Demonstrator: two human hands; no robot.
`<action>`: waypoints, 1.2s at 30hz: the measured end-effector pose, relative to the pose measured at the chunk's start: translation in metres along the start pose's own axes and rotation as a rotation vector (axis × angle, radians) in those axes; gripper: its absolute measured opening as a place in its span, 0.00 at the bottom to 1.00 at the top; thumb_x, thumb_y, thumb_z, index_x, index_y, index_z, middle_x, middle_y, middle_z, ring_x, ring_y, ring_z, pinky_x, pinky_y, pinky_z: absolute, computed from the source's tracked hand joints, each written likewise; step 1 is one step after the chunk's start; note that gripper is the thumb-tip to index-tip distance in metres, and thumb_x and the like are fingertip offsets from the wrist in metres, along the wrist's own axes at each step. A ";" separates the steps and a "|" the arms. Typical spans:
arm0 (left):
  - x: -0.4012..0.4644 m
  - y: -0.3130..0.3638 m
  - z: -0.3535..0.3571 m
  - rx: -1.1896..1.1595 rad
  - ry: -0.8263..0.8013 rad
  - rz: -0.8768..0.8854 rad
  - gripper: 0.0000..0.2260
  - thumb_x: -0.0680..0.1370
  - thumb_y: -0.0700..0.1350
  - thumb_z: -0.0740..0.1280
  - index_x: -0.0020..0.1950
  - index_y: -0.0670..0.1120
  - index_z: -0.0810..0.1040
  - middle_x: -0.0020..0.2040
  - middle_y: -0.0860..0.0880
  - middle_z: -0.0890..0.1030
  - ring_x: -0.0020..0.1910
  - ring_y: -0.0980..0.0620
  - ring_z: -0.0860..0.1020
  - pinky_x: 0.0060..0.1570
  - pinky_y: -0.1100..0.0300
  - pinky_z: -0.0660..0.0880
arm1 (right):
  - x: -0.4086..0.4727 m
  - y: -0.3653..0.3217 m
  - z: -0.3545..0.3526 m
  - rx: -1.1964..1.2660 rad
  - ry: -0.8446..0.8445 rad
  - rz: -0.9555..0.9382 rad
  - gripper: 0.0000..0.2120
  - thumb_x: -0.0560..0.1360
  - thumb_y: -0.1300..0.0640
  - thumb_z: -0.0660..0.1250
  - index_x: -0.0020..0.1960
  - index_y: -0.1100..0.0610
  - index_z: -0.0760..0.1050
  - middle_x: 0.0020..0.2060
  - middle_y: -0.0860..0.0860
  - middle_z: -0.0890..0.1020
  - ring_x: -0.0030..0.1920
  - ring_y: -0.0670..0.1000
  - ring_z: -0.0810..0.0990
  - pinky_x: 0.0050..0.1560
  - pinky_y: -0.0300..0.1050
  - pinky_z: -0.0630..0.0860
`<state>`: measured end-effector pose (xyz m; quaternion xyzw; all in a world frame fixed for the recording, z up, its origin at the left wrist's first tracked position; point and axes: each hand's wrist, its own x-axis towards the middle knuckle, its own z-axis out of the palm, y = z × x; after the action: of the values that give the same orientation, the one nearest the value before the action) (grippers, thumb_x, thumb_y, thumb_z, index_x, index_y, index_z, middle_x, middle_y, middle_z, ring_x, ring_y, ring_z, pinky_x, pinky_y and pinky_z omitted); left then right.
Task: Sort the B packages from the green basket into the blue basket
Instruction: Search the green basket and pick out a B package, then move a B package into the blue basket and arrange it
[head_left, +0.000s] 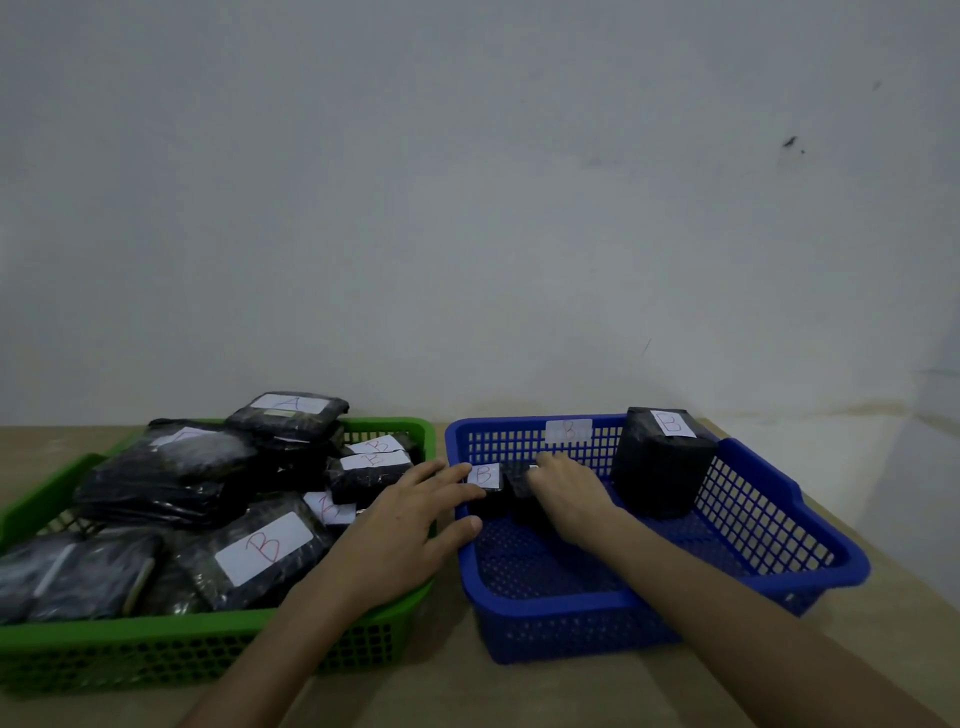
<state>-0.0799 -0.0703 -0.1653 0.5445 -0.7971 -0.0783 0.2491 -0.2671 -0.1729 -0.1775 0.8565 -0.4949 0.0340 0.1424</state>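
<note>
Our fingers (441, 475) on the left hand (400, 525) are spread and reach across the shared rims of the two baskets, tips touching a small black package (491, 480) whose white label reads B. The right hand (566, 499) lies over the same package inside the blue basket (810, 530), its fingers curled down on the wrap; whether they grip it or only press on it we cannot tell, since the hand hides the contact. We judge that both hands are there to seat this package against the basket's back-left corner, so that it stands tidy and leaves the floor free for more.

A tall black B package (660, 462) already stands upright at the back right, well apart from our hands. A paper B tag (569, 430) on the far wall marks the basket's purpose.

The green basket (62, 647) on the left remains heaped with black-wrapped packages, so the sorting looks early. A large B package (260, 551) lies on top near the front, easy to take next, and one labelled A (291, 410) at the back should stay.
</note>
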 end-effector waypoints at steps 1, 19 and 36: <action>0.000 0.000 0.000 0.000 0.002 0.000 0.18 0.78 0.56 0.58 0.67 0.57 0.69 0.74 0.57 0.62 0.74 0.57 0.54 0.72 0.50 0.58 | 0.000 -0.001 0.000 0.006 -0.001 0.001 0.14 0.73 0.68 0.63 0.59 0.64 0.71 0.58 0.60 0.74 0.58 0.61 0.73 0.53 0.54 0.74; -0.095 -0.067 -0.103 0.409 -0.134 -0.571 0.29 0.64 0.67 0.68 0.54 0.46 0.73 0.50 0.48 0.76 0.51 0.48 0.72 0.48 0.54 0.74 | -0.024 -0.116 -0.090 0.692 0.424 -0.262 0.06 0.72 0.66 0.65 0.45 0.63 0.81 0.45 0.55 0.81 0.44 0.48 0.76 0.48 0.40 0.74; -0.120 -0.082 -0.098 -0.767 0.498 -0.580 0.11 0.77 0.45 0.63 0.48 0.37 0.75 0.49 0.38 0.80 0.34 0.43 0.79 0.24 0.61 0.77 | -0.019 -0.153 -0.069 0.375 -0.287 -0.156 0.27 0.74 0.40 0.62 0.60 0.60 0.64 0.51 0.59 0.75 0.60 0.58 0.66 0.52 0.52 0.69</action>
<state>0.0689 0.0204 -0.1506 0.6145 -0.4451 -0.2977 0.5794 -0.1402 -0.0661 -0.1479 0.8997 -0.4274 -0.0079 -0.0889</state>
